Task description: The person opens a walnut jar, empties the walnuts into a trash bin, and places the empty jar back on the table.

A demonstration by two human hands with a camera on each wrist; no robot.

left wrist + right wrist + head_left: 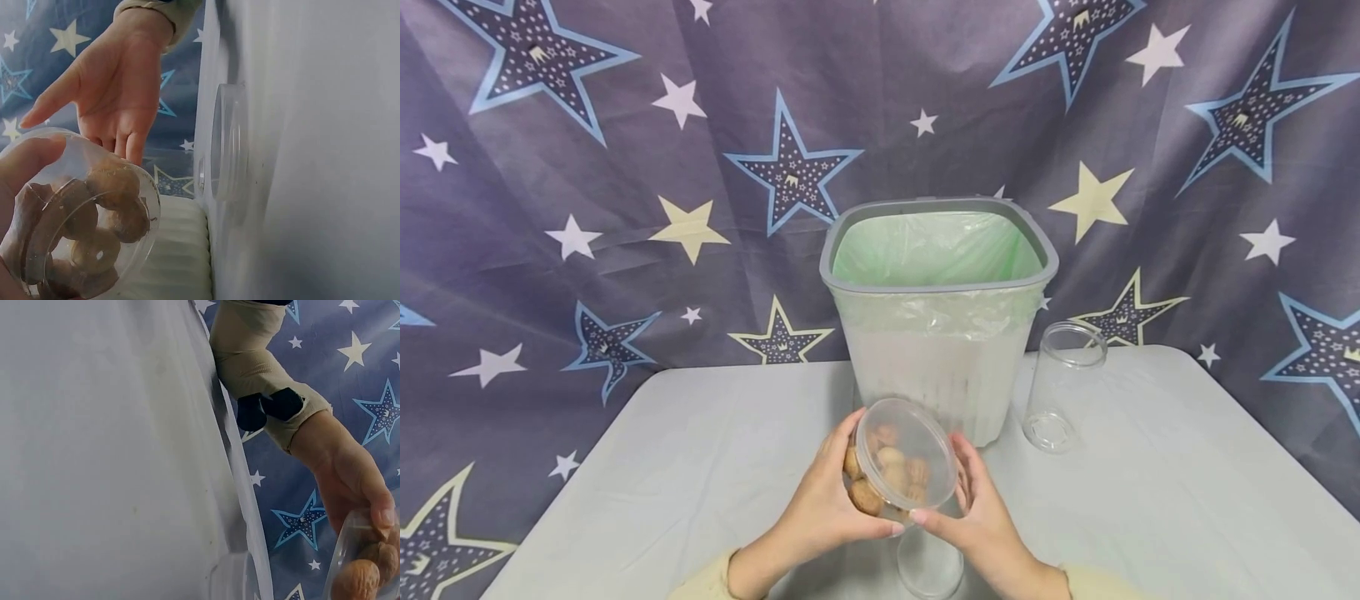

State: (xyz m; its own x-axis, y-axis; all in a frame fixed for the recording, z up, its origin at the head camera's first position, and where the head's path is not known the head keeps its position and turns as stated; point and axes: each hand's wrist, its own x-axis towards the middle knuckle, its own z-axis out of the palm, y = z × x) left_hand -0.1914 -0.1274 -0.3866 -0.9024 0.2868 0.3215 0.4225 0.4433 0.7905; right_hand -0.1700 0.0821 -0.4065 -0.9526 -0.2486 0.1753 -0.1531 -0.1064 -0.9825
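Note:
A clear round jar (936,467) of walnuts (867,497) is held up tilted above the table, its frosted flat end facing the head camera. My left hand (822,500) grips its left side, thumb along the lower edge. On the other side is my right hand (992,525), its thumb by the lower rim and its fingers at the right edge. The left wrist view shows this right hand (122,87) with palm turned to the camera and fingers fairly straight, tips partly hidden by the jar. Below the jar lies a clear round lid-like piece (930,565).
A bin (936,358) with a grey rim and a pale green liner stands behind the hands. Right of it is an upright, clear, lidless jar (1060,392). A pale cloth covers the table (722,442); a starry curtain (880,75) hangs behind.

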